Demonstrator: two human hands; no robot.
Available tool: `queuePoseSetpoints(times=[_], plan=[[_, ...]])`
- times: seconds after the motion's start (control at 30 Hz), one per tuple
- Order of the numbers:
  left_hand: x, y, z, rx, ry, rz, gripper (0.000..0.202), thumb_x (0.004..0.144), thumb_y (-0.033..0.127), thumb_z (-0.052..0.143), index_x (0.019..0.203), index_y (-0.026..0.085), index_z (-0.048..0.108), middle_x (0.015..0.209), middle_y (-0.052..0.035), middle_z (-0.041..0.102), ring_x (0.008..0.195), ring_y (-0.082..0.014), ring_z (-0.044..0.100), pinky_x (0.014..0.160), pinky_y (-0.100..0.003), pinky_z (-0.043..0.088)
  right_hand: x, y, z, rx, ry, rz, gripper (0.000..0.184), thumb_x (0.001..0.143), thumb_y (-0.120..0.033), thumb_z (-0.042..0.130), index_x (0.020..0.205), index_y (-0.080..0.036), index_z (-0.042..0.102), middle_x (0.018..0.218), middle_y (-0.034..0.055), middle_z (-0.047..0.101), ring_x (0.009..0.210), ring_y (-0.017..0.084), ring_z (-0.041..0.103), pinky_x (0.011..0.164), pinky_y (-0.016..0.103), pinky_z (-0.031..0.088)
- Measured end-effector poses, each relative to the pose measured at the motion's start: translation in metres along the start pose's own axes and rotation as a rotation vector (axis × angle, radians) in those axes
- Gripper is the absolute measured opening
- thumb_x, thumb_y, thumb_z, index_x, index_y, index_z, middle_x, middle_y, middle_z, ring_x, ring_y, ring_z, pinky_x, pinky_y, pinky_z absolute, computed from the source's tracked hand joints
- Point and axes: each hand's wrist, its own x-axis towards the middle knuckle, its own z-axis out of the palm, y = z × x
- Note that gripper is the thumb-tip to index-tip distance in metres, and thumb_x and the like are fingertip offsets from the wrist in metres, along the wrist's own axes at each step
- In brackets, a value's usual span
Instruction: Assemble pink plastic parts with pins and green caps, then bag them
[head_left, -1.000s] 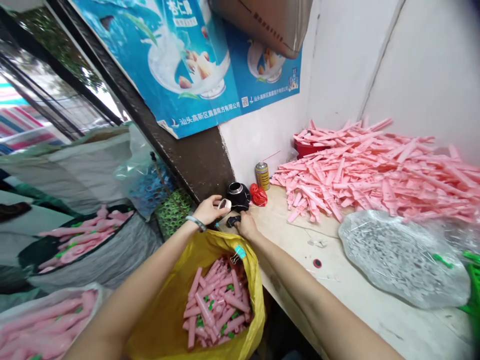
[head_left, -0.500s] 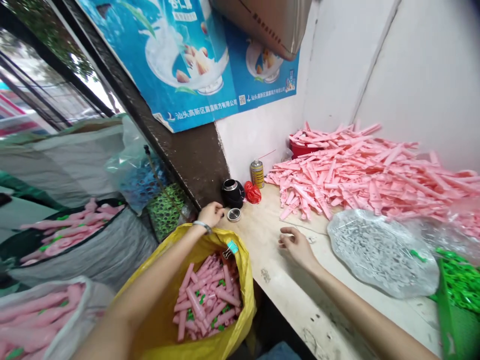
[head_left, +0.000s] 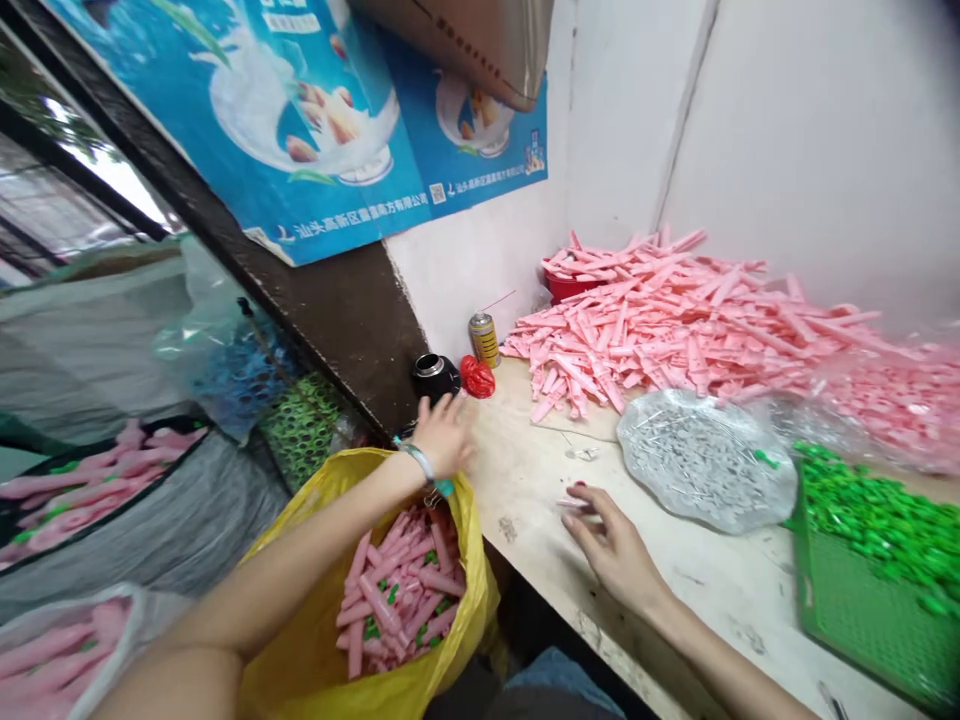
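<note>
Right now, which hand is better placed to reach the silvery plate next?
Probably the right hand, which is closer to the silvery plate. The left hand is farther off, near the black jar, with its forearm stretched across the yellow bag.

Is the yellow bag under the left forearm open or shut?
Open: the yellow bag gapes at the top, and pink tubes show inside it.

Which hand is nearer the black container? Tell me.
Left hand, just in front of the black container; the right hand is farther off, nearer the camera.
</note>
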Motion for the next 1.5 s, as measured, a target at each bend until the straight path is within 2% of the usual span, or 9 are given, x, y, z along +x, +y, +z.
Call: queuePoseSetpoints(times=[0.13, 0.27, 0.37, 0.47, 0.6, 0.73, 0.97, 1.17, 1.5], plan=[[-0.03, 0.097, -0.008, -0.061, 0.105, 0.614, 0.073, 0.077, 0.033, 0.072, 0.144, 0.033, 0.042, 0.161, -0.0111, 0.02, 0.148, -0.0369, 0.012, 0.115, -0.066, 0.005, 0.013, -0.024, -0.017, -0.141, 0.223, -0.19, 0.044, 0.091, -0.042, 0.054, 0.131, -0.025, 0.052, 0.137, 0.0114, 0.047, 0.125, 0.026, 0.048, 0.103, 0.042, 0.043], [-0.053, 0.13, -0.007, -0.312, -0.083, 0.913, 0.062, 0.079, 0.035, 0.07, 0.138, 0.032, 0.05, 0.148, -0.0118, 0.045, 0.145, -0.0337, 0.027, 0.117, -0.06, 0.017, 0.013, -0.014, -0.044, -0.178, 0.172, -0.143, 0.031, 0.091, -0.045, 0.054, 0.103, -0.02, 0.067, 0.106, 0.0097, 0.063, 0.102, 0.023, 0.059, 0.087, 0.035, 0.049], [-0.04, 0.09, -0.01, -0.529, -0.378, 0.834, 0.039, 0.087, 0.042, 0.059, 0.124, 0.03, 0.064, 0.127, -0.0066, 0.065, 0.122, -0.0235, 0.058, 0.108, -0.036, 0.041, -0.003, 0.007, -0.066, -0.247, 0.286, 0.036, 0.037, 0.094, -0.048, 0.047, 0.076, -0.019, 0.061, 0.075, 0.0043, 0.061, 0.073, 0.018, 0.058, 0.068, 0.03, 0.045], [-0.016, 0.005, -0.017, -0.377, -0.229, 0.174, 0.036, 0.092, 0.041, 0.049, 0.119, 0.027, 0.067, 0.117, -0.0027, 0.071, 0.107, -0.0184, 0.066, 0.096, -0.025, 0.049, -0.017, 0.017, -0.071, -0.291, 0.167, 0.027, 0.038, 0.095, -0.047, 0.045, 0.071, -0.019, 0.056, 0.077, 0.0039, 0.061, 0.074, 0.018, 0.058, 0.071, 0.03, 0.043], [-0.021, -0.106, -0.019, -0.085, -0.011, -0.33, 0.046, 0.085, 0.034, 0.057, 0.129, 0.02, 0.059, 0.134, -0.0122, 0.06, 0.124, -0.0318, 0.055, 0.107, -0.044, 0.04, -0.014, 0.004, -0.043, -0.278, -0.058, -0.126, 0.023, 0.094, -0.039, 0.049, 0.105, -0.022, 0.06, 0.113, 0.0075, 0.061, 0.095, 0.02, 0.06, 0.085, 0.033, 0.046], [-0.052, -0.132, -0.005, -0.025, 0.022, -0.398, 0.05, 0.079, 0.036, 0.064, 0.126, 0.02, 0.061, 0.141, -0.0145, 0.053, 0.133, -0.0369, 0.044, 0.111, -0.055, 0.031, 0.003, -0.01, -0.01, -0.277, -0.157, -0.153, 0.023, 0.093, -0.034, 0.05, 0.112, -0.024, 0.058, 0.115, 0.0071, 0.06, 0.097, 0.02, 0.06, 0.087, 0.035, 0.046], [0.025, 0.014, 0.034, -0.271, 0.04, 0.181, 0.039, 0.092, 0.033, 0.047, 0.125, 0.018, 0.061, 0.124, -0.0076, 0.067, 0.11, -0.0193, 0.064, 0.094, -0.026, 0.05, -0.013, -0.016, -0.002, -0.226, -0.256, -0.162, 0.015, 0.092, -0.025, 0.051, 0.104, -0.023, 0.06, 0.108, 0.0056, 0.062, 0.099, 0.019, 0.059, 0.088, 0.033, 0.047], [0.155, 0.145, 0.028, -0.173, 0.1, 0.453, 0.05, 0.081, 0.006, 0.053, 0.13, 0.017, 0.055, 0.14, -0.0147, 0.053, 0.124, -0.027, 0.051, 0.103, -0.04, 0.041, -0.05, 0.008, -0.079, -0.372, 0.074, -0.073, 0.015, 0.093, -0.026, 0.049, 0.102, -0.022, 0.061, 0.107, 0.0058, 0.064, 0.101, 0.019, 0.059, 0.09, 0.034, 0.045], [0.201, 0.164, -0.005, -0.145, 0.166, 0.491, 0.022, 0.079, 0.016, 0.051, 0.098, 0.011, 0.06, 0.113, -0.0211, 0.059, 0.112, -0.0343, 0.051, 0.089, -0.046, 0.043, -0.072, 0.062, -0.254, -0.959, 0.403, 0.471, 0.025, 0.093, -0.03, 0.047, 0.096, -0.017, 0.068, 0.103, 0.0124, 0.068, 0.1, 0.026, 0.061, 0.085, 0.034, 0.043]])
